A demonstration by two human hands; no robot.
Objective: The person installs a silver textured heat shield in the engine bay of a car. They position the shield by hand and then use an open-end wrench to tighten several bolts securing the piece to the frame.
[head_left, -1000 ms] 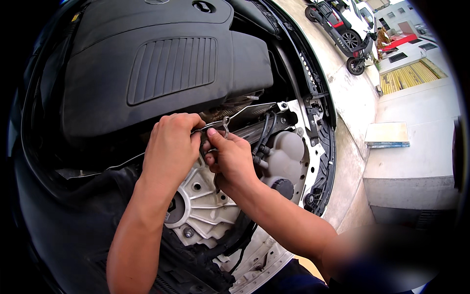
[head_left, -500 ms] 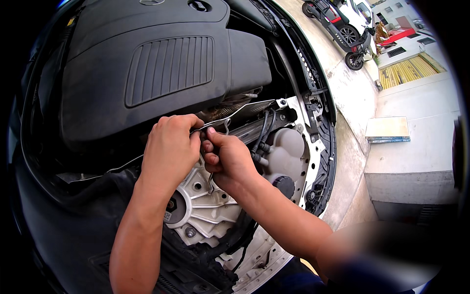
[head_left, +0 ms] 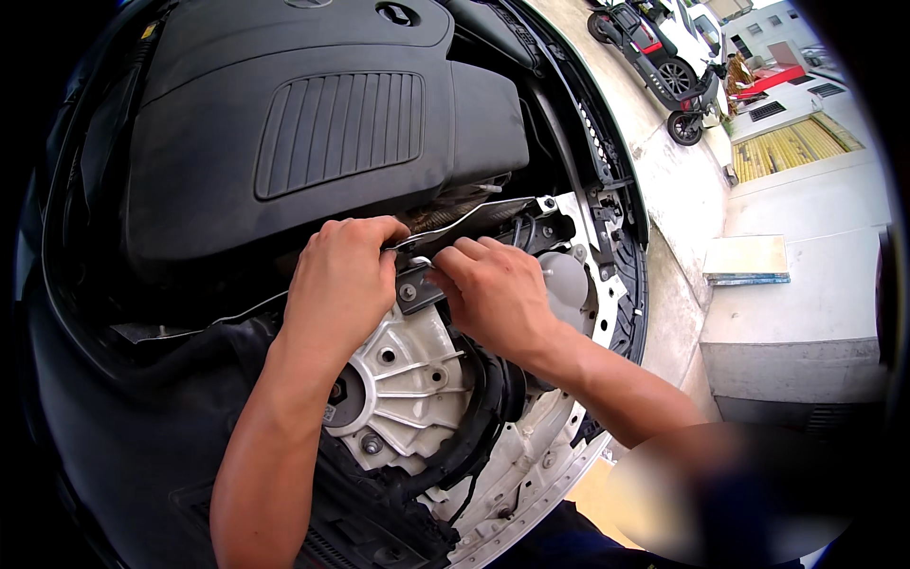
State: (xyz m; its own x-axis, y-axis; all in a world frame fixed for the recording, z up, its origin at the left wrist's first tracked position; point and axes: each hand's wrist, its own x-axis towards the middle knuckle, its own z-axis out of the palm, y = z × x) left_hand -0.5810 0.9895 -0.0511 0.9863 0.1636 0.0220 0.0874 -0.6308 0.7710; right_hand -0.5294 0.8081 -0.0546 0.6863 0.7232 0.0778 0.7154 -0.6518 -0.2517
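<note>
Resting at the silver edge of a thin metal panel (head_left: 464, 220), the left hand (head_left: 346, 275) is held knuckles up, with thumb and fingers pretty close together. Most of its fingertips are hidden, so whether the edge is actually pinched can't be told. Just beside it, the right hand (head_left: 498, 289) is curled with its back showing, fingertips brought right up to a small shiny curved metal piece (head_left: 420, 262). That little piece can be seen between the two hands, above a dark bracket (head_left: 428, 290) fitted with a bolt (head_left: 409, 292). Whether it's clamped by the right fingers can't be told either, since the contact is blocked by the hand itself. Below the hands, a ribbed pale casting (head_left: 408, 389) is exposed, flanked on its right by a black hose (head_left: 493, 408). A grey plastic reservoir (head_left: 567, 284) is partly covered by the right hand. Beyond the panel, loads of space is taken up by a big black engine cover (head_left: 332, 133).
</note>
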